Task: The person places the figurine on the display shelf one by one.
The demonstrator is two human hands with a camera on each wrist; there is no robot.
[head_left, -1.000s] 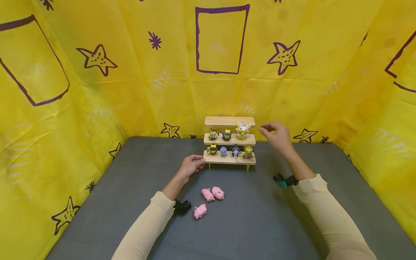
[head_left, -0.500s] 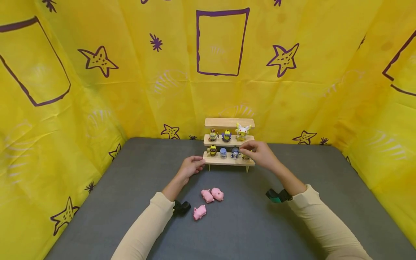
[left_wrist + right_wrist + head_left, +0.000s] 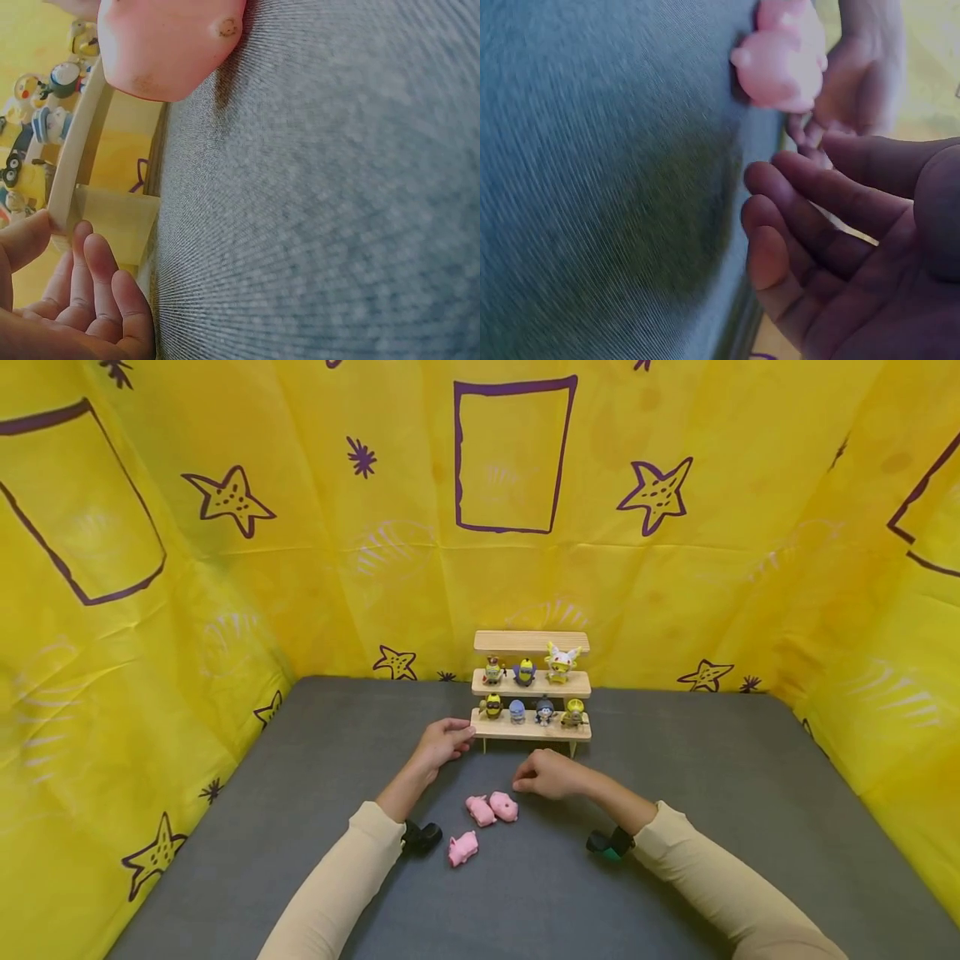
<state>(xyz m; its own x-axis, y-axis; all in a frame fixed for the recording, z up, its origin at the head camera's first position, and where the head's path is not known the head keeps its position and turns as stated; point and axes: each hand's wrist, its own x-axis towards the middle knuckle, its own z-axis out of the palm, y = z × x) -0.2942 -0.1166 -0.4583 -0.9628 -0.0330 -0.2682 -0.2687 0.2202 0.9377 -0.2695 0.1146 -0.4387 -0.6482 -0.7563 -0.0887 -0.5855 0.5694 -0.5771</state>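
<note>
A three-step wooden display stand (image 3: 531,642) stands at the back of the table, small cartoon figurines on its lower two steps. At the bottom step's left end my left hand (image 3: 442,745) pinches the board, thumb on top and fingertips underneath, as the left wrist view also shows. My right hand (image 3: 551,775) hovers in front of the stand, fingers loosely bent and nothing between them. Just left of it lie two pink toy pigs, a right one (image 3: 504,807) and a left one (image 3: 480,811), side by side; a third pink pig (image 3: 463,848) lies nearer.
On the middle step are several figurines, among them a white-eared yellow one (image 3: 559,664). The lower step bears a small blue figurine (image 3: 517,711) among others. Yellow patterned cloth (image 3: 337,568) hangs behind the grey table (image 3: 360,718).
My right hand has come from beside the stand's right end, past the lower step, down and left toward the pigs. My left hand stays on the stand.
</note>
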